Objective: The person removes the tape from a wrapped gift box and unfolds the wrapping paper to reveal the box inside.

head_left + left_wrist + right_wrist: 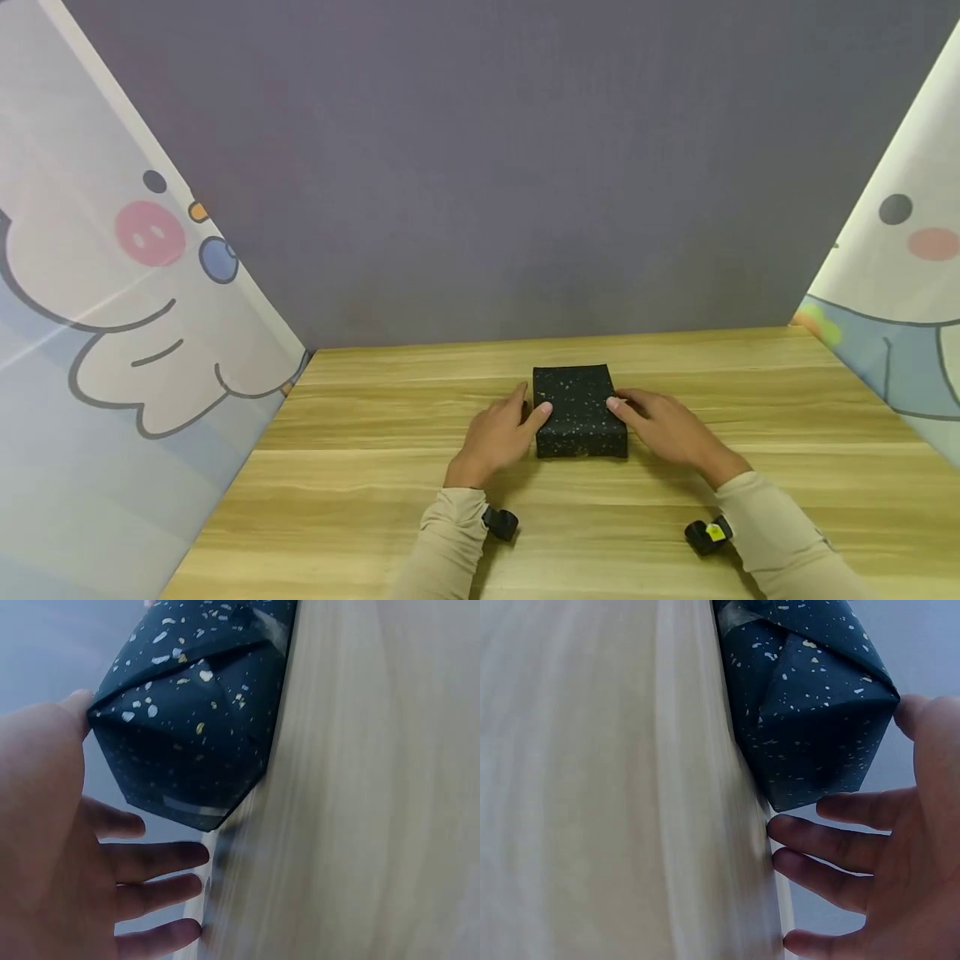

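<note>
A box wrapped in black speckled paper [576,408] lies flat on the wooden table, between the two hands. My left hand [497,437] is at its left side, the thumb touching the top edge. At the right side, my right hand [670,429] has its thumb on the opposite top edge. In the left wrist view, the fingers [154,896] are fairly straight and spread beside the box's folded paper end [187,727]. The right wrist view shows much the same: loosely extended fingers [832,844] by the other folded end [817,735]. Clear tape shows on the wrapping.
The wooden table [360,475] runs back to a grey wall panel [525,167]. Cartoon-printed panels stand at the left [97,275] and right [915,292]. A dark wrist camera [501,523] is on the left sleeve, and another camera [705,537] is on the right.
</note>
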`<action>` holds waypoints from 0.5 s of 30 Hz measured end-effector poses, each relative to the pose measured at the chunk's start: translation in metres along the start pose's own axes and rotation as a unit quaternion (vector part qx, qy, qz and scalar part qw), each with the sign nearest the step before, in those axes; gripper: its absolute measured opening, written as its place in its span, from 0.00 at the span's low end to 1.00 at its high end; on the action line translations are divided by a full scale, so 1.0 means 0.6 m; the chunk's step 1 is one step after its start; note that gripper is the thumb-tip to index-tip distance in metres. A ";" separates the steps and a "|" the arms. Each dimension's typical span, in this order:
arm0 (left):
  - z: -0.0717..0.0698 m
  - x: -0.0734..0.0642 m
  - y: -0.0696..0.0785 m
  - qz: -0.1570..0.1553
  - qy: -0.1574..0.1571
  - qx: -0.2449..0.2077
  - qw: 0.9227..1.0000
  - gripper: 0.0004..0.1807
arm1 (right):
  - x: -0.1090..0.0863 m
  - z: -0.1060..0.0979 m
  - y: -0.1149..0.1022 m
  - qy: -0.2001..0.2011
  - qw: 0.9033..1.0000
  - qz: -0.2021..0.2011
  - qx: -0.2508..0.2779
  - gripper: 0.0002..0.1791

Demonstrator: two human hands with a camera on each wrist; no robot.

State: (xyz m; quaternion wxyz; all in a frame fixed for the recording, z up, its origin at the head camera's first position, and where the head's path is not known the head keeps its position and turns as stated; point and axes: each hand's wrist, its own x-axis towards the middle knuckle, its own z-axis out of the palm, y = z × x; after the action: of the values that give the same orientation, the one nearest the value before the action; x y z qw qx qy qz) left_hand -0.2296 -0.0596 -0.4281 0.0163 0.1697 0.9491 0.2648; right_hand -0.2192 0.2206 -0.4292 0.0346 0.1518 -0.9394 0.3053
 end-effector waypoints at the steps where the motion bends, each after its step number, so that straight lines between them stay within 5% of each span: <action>1: 0.001 -0.001 0.001 0.000 0.001 -0.002 1.000 0.47 | 0.000 0.001 -0.001 0.001 1.000 0.000 0.001 0.39; 9: 0.007 -0.009 0.010 -0.007 -0.014 -0.021 1.000 0.47 | -0.006 0.004 -0.014 -0.005 1.000 0.005 0.025 0.40; 15: 0.004 -0.014 0.018 -0.033 -0.041 -0.082 0.995 0.49 | -0.009 0.005 -0.019 0.008 0.998 0.014 0.058 0.40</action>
State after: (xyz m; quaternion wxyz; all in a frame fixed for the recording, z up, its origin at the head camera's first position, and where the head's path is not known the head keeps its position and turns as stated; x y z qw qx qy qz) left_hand -0.2182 -0.0525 -0.4254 0.0774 0.1473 0.9278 0.3340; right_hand -0.2102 0.2114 -0.4262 0.0292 0.1382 -0.9220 0.3606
